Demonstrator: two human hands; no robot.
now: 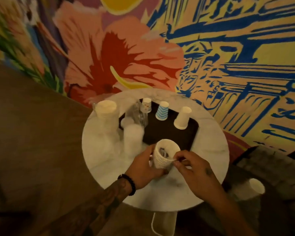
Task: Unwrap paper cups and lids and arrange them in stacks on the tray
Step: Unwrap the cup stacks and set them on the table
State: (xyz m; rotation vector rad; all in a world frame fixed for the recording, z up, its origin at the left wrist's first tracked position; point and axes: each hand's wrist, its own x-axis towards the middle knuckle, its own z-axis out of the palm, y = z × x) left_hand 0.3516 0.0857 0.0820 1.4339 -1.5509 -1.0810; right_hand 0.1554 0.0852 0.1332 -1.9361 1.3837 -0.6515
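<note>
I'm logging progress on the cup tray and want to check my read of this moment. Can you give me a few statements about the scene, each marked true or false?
1. The blue-striped stack stands mouth down on the dark tray. True.
2. The left hand holds the held cup stack mouth up. True.
3. The right hand lies flat on the table. False: its fingertips pinch at the side of the held cup stack.
4. The blue-striped stack stands to the right of the plain white stack. False: it stands to its left.
5. The table is square. False: it is round.
</note>
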